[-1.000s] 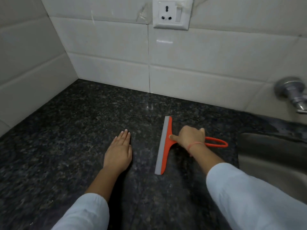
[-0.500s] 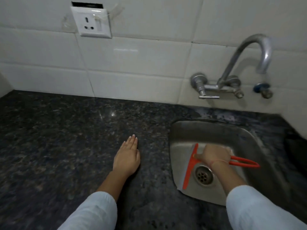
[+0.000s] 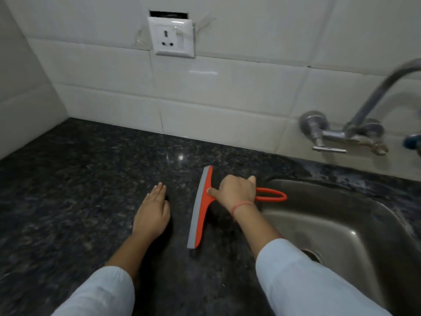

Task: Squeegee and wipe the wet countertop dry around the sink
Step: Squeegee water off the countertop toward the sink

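Right hand point(image 3: 237, 192) grasps the orange squeegee point(image 3: 201, 208) at the neck of its handle. The fingers point(image 3: 213, 192) are wrapped round it, with the index stretched forward onto the orange head and the thumb sticking up on the far side.

The squeegee sits on the dark speckled granite surface point(image 3: 79, 179), just left of the steel sink point(image 3: 341, 224). Its grey rubber blade point(image 3: 196, 215) faces left and runs from far to near, tilted slightly, with its edge down on the surface. The handle's 1 loop point(image 3: 271, 195) points right and reaches over the sink's left rim.

Left hand point(image 3: 152, 213) is released and lies flat, palm down on the surface just left of the blade, not touching it. Its fingers are straight, together and pointing away.

A red thread point(image 3: 242, 205) is on the right wrist, and 2 white sleeves point(image 3: 307, 277) are in view.

The drain point(image 3: 312, 255) is partly hidden behind the right sleeve. The strip of surface behind the sink looks streaky and glossy; I can't tell how wet it is.

On the white tiled wall point(image 3: 227, 92) there is 1 socket plate point(image 3: 172, 38) above the surface and a chrome tap point(image 3: 364, 124) above the sink, its spout cut off at the right edge.
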